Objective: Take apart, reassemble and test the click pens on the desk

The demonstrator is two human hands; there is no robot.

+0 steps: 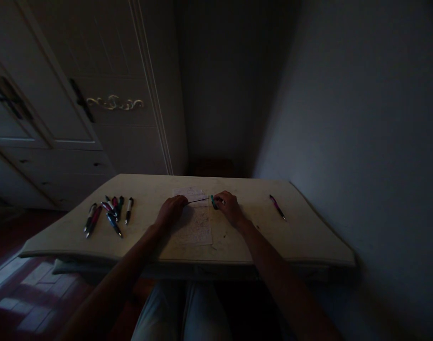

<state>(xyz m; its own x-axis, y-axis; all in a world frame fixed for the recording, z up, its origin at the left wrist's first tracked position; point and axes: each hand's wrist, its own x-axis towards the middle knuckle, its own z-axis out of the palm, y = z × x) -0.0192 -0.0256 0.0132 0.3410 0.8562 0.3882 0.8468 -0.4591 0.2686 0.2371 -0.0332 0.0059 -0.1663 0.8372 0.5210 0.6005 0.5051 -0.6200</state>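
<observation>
My left hand (173, 208) is closed on a thin dark pen refill (198, 201), which points right over a sheet of paper (195, 227) covered in scribbles. My right hand (229, 204) is pinched around a green pen part (213, 202), just right of the refill's tip. A small gap separates the refill from the green part. Fingers hide some of the green part, so its full shape does not show. Both hands are low over the table, near the upper half of the paper.
Several pens (110, 208) lie in a loose group on the left of the pale table (238, 246). A single purple pen (277, 207) lies on the right. Small dark bits (224, 235) dot the tabletop. A wardrobe (127, 137) stands behind on the left, a wall (344, 142) on the right.
</observation>
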